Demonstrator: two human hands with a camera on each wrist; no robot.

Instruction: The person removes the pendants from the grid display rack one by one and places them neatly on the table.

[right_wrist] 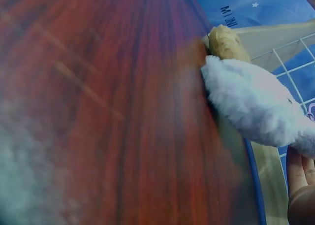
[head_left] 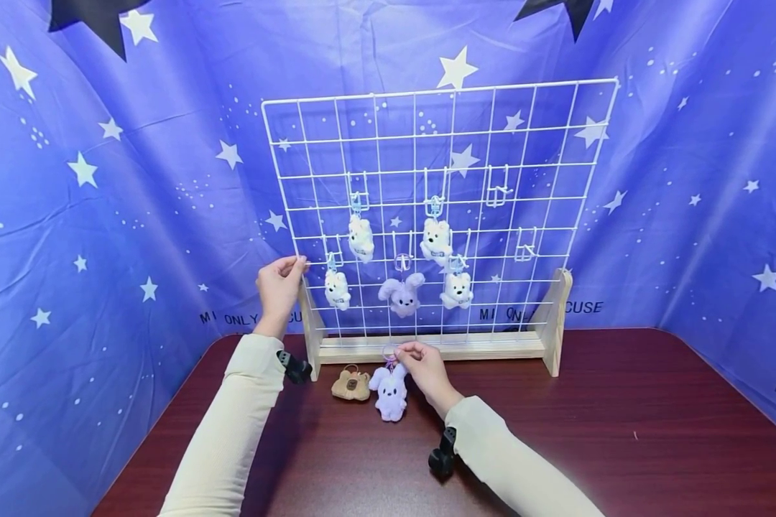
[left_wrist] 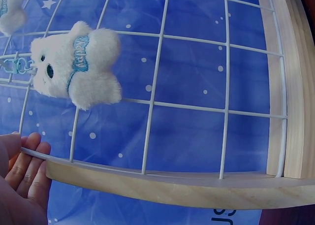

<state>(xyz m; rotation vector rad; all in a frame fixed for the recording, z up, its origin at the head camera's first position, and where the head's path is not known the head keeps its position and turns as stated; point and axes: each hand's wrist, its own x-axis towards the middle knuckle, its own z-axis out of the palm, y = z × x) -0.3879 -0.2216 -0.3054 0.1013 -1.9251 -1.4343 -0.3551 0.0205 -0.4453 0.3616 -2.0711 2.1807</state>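
My left hand pinches the left edge wire of the white grid rack, just above its wooden foot; the left wrist view shows the thumb and fingers around that wire. A lilac bunny plush keychain hangs from my right hand, which pinches it near its ring, low before the rack's wooden base. Beside it on the table lies a brown plush keychain. Above, another lilac bunny plush hangs on a hook, among several white bear plushes. In the right wrist view the held bunny hides part of the base.
Two hooks on the right, an upper one and a lower one, carry no plush. The rack's wooden base stands at the back of the dark red table. A blue starry curtain hangs behind.
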